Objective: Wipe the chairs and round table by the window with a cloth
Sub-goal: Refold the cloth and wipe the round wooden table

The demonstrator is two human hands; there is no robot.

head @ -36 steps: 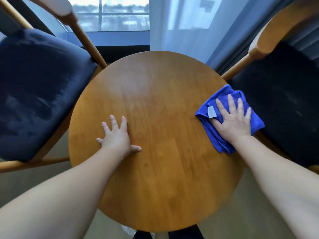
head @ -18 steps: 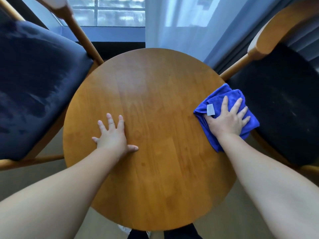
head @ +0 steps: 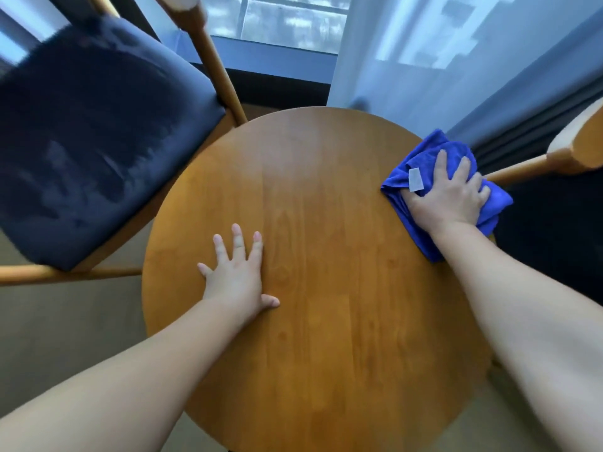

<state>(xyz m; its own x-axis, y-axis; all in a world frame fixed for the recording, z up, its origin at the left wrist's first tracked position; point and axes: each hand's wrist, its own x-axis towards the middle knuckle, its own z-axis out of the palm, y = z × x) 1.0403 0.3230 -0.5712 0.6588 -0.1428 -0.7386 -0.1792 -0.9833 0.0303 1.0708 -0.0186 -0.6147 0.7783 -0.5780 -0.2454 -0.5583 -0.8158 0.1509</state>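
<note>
Round table (head: 326, 256): steadied, it seems, by the left hand (head: 238, 272), laid flat with fingers spread. Left chair (head: 98, 132): beyond that hand. Right chair (head: 554, 243): just past the cloth (head: 424, 158). Cloth: pressed onto the table's rim under the right hand (head: 447, 194), fingers spread, for wiping the edge.

Round table (head: 326, 197) top bare between left hand (head: 236, 275) and cloth (head: 434, 161); chairs crowd left (head: 98, 132) and right (head: 561, 154) edges.
</note>
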